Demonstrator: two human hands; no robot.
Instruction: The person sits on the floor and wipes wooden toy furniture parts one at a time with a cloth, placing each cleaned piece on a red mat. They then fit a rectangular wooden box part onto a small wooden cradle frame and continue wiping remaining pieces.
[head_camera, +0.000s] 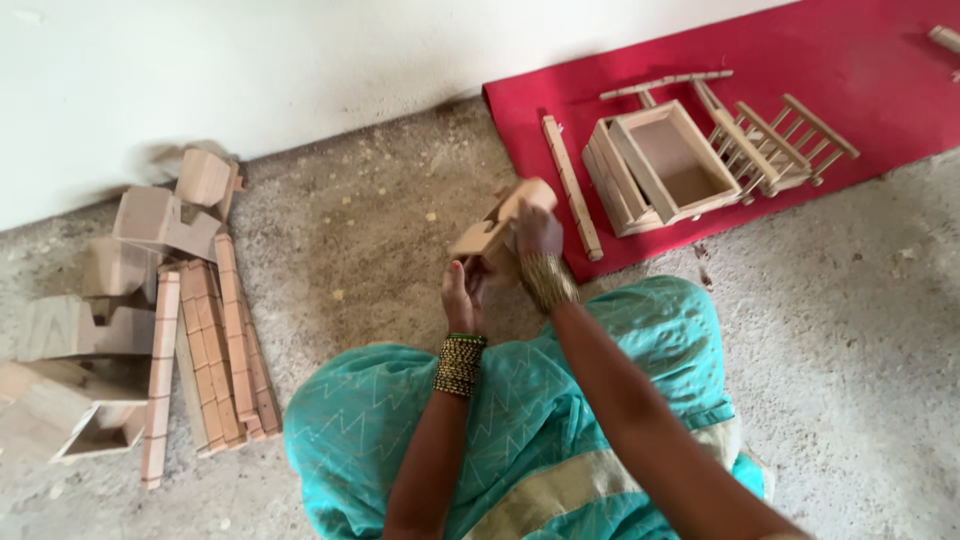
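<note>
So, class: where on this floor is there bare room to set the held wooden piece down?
Bare concrete floor lies between the wood stack and the red mat, and again right of the knee. The mat's middle is crowded by the open box and slatted frame.

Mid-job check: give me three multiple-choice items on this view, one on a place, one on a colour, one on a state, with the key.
1. Where does the open wooden box lie?
A. on the red mat
B. on the teal cloth
C. among the stacked strips

2. What colour is the cloth over the person's lap?
A. red
B. teal
C. white

3. How is the small wooden piece held?
A. lying on the floor
B. in one hand only
C. raised in both hands

Key: 1 A, the box sits on the mat beside the wooden rack. 2 B, the lap cloth is teal with a pale band. 3 C, the left hand and the right hand both grip it above the concrete floor.
</note>
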